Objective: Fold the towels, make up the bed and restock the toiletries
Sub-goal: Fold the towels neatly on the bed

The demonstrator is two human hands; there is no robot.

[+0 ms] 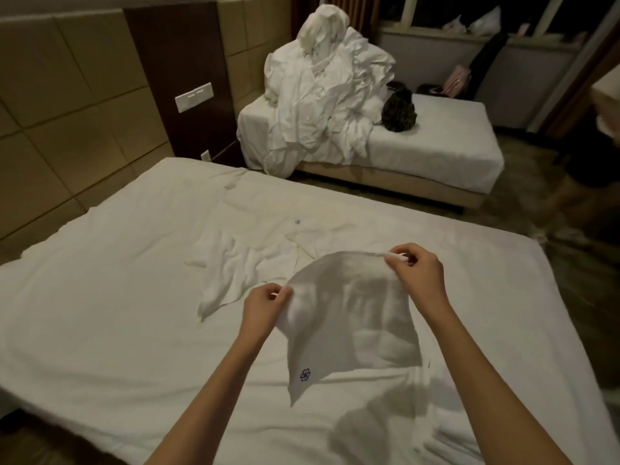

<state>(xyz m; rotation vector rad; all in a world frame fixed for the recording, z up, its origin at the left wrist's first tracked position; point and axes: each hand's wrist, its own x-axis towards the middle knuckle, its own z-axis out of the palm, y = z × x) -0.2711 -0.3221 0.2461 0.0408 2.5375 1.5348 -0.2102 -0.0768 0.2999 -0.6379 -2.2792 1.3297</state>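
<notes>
A small white towel [349, 317] with a blue flower logo hangs in the air above the near bed [100, 313]. My left hand [265, 307] pinches its left top corner. My right hand [416, 270] pinches its right top corner, a little higher and farther away. The towel's lower corner droops toward the sheet. More white towels [235, 263] lie crumpled and flat on the bed just beyond my hands, one bearing a small blue logo.
A second bed [436, 139] stands at the back right with a tall heap of white linen [322, 88] and a dark bag [399, 110] on it. A padded wall with a switch panel [194, 97] runs along the left. A carpeted aisle separates the beds.
</notes>
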